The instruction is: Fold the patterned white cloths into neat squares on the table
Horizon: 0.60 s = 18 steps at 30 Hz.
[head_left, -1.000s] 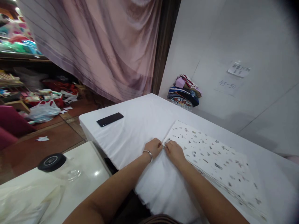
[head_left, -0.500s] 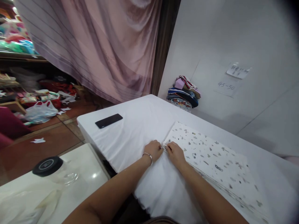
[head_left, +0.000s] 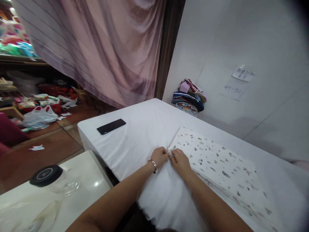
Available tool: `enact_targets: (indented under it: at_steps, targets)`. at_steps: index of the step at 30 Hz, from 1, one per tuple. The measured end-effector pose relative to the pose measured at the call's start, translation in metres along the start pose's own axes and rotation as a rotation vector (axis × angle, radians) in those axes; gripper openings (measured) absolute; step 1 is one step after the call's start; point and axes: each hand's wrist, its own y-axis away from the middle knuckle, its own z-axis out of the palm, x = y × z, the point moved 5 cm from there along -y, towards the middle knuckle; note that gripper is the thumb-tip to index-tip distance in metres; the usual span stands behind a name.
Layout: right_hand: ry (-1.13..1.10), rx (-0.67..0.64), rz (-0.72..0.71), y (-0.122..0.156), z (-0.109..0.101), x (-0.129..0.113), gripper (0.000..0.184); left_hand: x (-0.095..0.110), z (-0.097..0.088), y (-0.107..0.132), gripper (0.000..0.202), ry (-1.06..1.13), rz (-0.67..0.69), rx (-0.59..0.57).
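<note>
A folded white cloth with a small grey-brown print (head_left: 217, 161) lies in layers on the white-covered table (head_left: 140, 129). At its near left corner, my left hand (head_left: 159, 157) pinches the bunched fabric edge; a bracelet circles that wrist. Right beside it, my right hand (head_left: 180, 161) grips the same corner from the other side, fingers closed. The two hands nearly touch, and a small bit of gathered fabric shows between the fingertips. The rest of the cloth stretches flat to the right, past my right forearm.
A black phone (head_left: 111, 126) lies at the table's left end. On a lower white surface at left rests a clear jar with a black lid (head_left: 46, 175). Folded clothes (head_left: 188, 96) are stacked by the wall. A pink curtain (head_left: 108, 48) hangs behind; bags (head_left: 41, 116) sit on the floor.
My hands stay at the cloth's corner and shift only slightly, the right fingers curling a little more over the edge. The whole view moves slightly.
</note>
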Motion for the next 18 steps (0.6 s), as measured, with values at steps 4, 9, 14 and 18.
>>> enact_targets:
  at_steps: [4, 9, 14, 18]
  targets:
    - [0.007, 0.041, -0.008, 0.002, 0.003, 0.001, 0.012, -0.004, 0.005, -0.001, 0.010, 0.337, -0.091, -0.060]
    - [0.090, 0.063, -0.048, 0.005, 0.006, -0.005, 0.015, -0.005, 0.004, -0.002, 0.027, 0.389, -0.106, -0.052]
    - [0.094, -0.025, 0.006, 0.006, 0.002, -0.015, 0.018, -0.005, 0.002, -0.007, 0.019, 0.229, 0.000, -0.006]
    - [-0.040, -0.118, 0.002, 0.005, -0.014, -0.011, 0.022, -0.008, 0.002, -0.011, 0.017, 0.074, 0.034, 0.062]
